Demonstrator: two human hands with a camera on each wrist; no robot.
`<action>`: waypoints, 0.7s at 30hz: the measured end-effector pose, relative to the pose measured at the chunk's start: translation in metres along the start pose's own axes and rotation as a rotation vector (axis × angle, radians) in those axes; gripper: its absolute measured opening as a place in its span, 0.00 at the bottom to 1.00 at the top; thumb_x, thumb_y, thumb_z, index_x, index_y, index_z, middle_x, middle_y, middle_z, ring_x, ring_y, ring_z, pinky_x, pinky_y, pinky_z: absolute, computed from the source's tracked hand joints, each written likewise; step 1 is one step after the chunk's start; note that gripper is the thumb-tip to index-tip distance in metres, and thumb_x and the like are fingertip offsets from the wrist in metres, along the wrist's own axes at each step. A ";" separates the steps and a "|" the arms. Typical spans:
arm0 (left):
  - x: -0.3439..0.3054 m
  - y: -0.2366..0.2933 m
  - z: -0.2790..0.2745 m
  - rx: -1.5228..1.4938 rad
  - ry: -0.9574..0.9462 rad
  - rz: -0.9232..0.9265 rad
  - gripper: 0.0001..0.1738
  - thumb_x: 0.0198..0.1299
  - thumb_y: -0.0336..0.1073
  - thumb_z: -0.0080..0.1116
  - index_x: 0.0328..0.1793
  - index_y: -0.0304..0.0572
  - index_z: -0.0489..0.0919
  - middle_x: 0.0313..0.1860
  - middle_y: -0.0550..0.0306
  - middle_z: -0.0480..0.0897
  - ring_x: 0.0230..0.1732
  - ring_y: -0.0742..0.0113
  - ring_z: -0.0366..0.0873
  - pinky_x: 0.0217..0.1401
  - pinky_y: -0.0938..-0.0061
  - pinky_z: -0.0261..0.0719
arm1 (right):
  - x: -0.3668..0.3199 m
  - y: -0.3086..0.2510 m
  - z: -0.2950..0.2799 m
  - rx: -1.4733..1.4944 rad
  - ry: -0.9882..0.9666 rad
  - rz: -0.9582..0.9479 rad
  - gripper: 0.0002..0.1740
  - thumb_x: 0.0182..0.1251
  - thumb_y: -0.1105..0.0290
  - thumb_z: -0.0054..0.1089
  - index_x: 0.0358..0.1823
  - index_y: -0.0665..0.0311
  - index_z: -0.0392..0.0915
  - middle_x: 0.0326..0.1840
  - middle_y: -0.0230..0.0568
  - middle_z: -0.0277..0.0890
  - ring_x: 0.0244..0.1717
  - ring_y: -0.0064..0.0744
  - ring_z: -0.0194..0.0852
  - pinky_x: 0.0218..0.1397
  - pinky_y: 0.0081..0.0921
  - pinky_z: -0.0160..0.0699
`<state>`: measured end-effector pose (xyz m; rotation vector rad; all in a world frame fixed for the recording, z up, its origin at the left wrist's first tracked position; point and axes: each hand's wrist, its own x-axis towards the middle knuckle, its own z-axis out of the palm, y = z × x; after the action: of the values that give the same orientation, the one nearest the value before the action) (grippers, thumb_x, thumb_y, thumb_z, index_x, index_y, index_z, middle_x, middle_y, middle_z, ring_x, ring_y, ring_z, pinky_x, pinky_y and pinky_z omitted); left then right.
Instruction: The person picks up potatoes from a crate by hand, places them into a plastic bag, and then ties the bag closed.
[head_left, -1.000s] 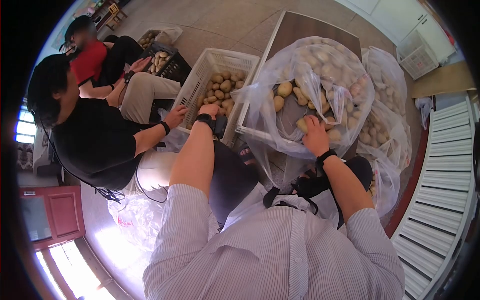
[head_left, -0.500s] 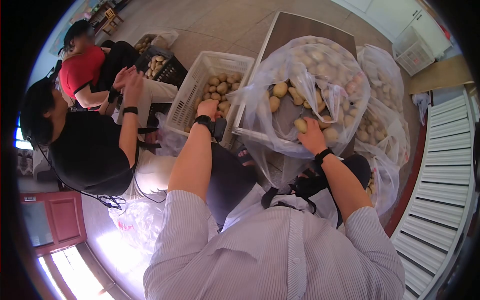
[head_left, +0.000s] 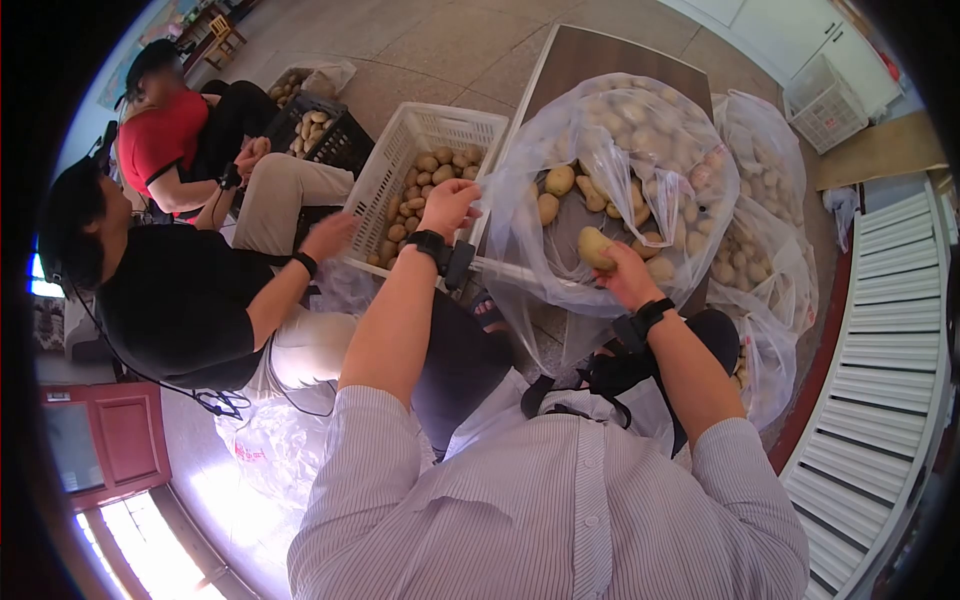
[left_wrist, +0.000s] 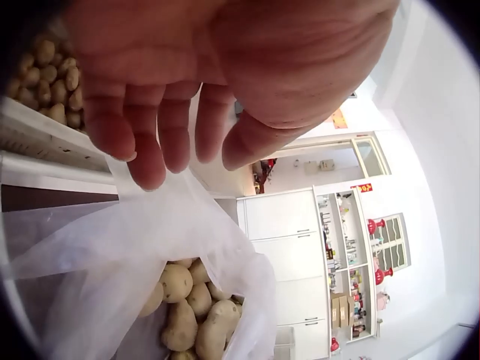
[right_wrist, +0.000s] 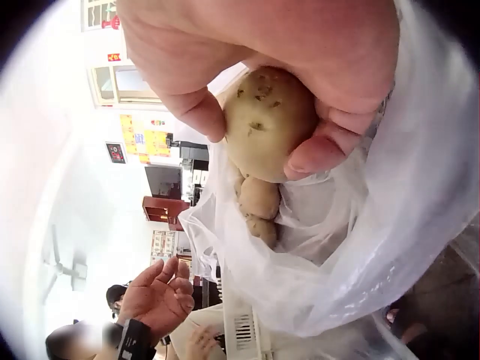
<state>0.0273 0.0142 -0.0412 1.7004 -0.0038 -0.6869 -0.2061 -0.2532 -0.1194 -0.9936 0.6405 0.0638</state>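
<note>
hands: right hand (head_left: 625,275) curls round a potato (head_left: 594,247) just above the open plastic bag (head_left: 640,130); left hand (head_left: 450,205) empty, fingers loose, by the white crate (head_left: 400,150) | risk: the fingertip hold may slip; potato drops between bag and crate

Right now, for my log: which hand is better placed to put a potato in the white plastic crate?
Likely the right hand: its fingers grip a pale oval potato over the clear plastic bag. The left hand, nearer the crate, holds nothing.
</note>
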 end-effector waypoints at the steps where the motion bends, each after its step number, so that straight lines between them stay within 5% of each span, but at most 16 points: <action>1: -0.001 0.001 0.003 0.004 -0.017 0.008 0.16 0.63 0.40 0.64 0.54 0.43 0.80 0.42 0.63 0.83 0.33 0.71 0.82 0.30 0.77 0.77 | 0.001 0.002 0.000 0.022 -0.014 0.014 0.22 0.66 0.61 0.60 0.59 0.58 0.72 0.44 0.39 0.79 0.31 0.35 0.78 0.33 0.33 0.75; 10: -0.016 0.010 0.037 0.078 -0.210 0.073 0.18 0.64 0.43 0.65 0.56 0.43 0.80 0.46 0.63 0.83 0.43 0.70 0.82 0.39 0.75 0.79 | -0.018 -0.013 0.037 0.019 -0.079 0.204 0.26 0.72 0.39 0.51 0.49 0.53 0.80 0.36 0.36 0.82 0.29 0.29 0.75 0.33 0.28 0.70; 17: -0.036 0.006 0.064 0.332 -0.536 0.252 0.30 0.58 0.43 0.70 0.66 0.41 0.77 0.56 0.57 0.82 0.50 0.69 0.79 0.48 0.74 0.79 | -0.021 -0.024 0.061 -0.011 -0.096 0.229 0.29 0.72 0.34 0.47 0.44 0.53 0.80 0.31 0.35 0.80 0.27 0.28 0.71 0.32 0.27 0.66; 21: -0.030 -0.009 0.076 0.340 -0.681 0.309 0.33 0.55 0.43 0.73 0.66 0.41 0.76 0.54 0.56 0.82 0.50 0.70 0.79 0.47 0.76 0.78 | -0.019 -0.026 0.076 0.047 -0.113 0.194 0.28 0.73 0.34 0.46 0.38 0.52 0.77 0.23 0.31 0.71 0.22 0.26 0.63 0.30 0.29 0.63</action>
<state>-0.0336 -0.0405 -0.0424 1.6502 -0.8848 -1.0358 -0.1765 -0.2027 -0.0610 -0.8740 0.6303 0.2732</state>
